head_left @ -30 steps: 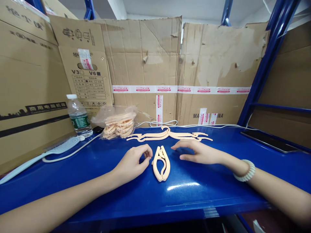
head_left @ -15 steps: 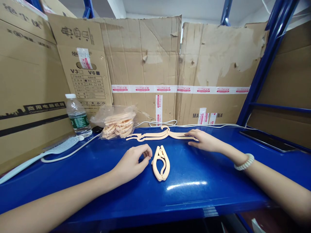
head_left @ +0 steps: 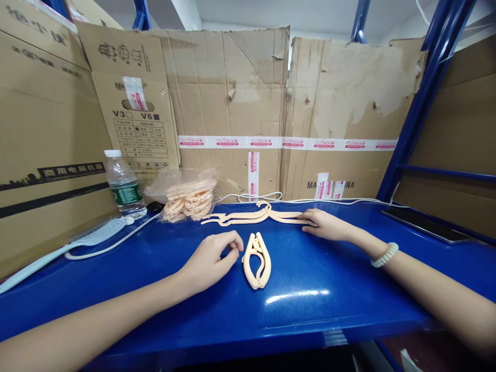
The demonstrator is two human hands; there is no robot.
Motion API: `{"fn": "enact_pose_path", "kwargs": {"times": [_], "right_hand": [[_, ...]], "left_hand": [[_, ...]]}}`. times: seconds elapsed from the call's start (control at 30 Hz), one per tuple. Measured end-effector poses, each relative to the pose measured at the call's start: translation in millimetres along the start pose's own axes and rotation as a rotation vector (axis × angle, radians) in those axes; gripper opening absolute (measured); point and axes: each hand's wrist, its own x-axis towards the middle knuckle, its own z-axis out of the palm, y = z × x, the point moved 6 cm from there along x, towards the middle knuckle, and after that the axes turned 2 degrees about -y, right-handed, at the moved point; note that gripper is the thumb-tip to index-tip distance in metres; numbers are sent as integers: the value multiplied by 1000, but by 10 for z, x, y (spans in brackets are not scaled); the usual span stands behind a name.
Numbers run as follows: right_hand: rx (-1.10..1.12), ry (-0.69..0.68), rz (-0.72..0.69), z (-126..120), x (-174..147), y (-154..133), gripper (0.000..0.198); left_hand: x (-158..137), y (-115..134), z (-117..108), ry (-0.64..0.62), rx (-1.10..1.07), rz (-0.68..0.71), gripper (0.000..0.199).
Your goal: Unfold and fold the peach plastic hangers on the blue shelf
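Note:
Pale peach foldable clothes hangers (head_left: 248,216) lie spread at the back of the table, seemingly two laid together, with the hook upward. My right hand (head_left: 323,223) is at their right end, fingers over the arm tip and thumb in front of it. Part of that tip is hidden by the fingers. Closer to me lies a folded hanger (head_left: 265,266) of the same colour, its two arms drawn together into a pointed loop. Just left of it rests my left hand (head_left: 211,258), loosely curled, with a gap between thumb and forefinger and nothing visible inside.
A clear plastic bag (head_left: 189,199) of more folded hangers sits at the back left, beside a water bottle (head_left: 126,188). A pale blue fan-like object (head_left: 96,232) with a cable lies at left. A dark flat device (head_left: 426,225) is at right. Cardboard (head_left: 228,103) walls the blue table (head_left: 329,274).
My right hand has shifted slightly right along the hangers' arm to its tip, and its fingers have drawn in a little. My left hand and the folded hanger stay put.

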Motion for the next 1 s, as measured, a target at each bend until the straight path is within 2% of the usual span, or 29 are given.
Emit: {"fn": "enact_pose_path", "kwargs": {"times": [0.17,0.33,0.6,0.77,0.87,1.0], "right_hand": [[42,57,7,-24,12,-16,21],[163,99,-46,-50,31,-109,15],[398,136,31,-95,20,-79,16],[632,77,58,-223,-29,-70,18],[708,83,59,-356,-80,-59,27],[770,130,81,-516,-149,-35,38]], "left_hand": [[3,4,8,-16,-7,-12,15],[0,-5,11,-15,3,-13,16],[-7,2,-11,3,-41,-15,18],[-14,-69,-32,-10,-118,-101,20],[31,-135,-34,18,-257,-149,16],[73,-313,4,73,-517,-377,16]]}}
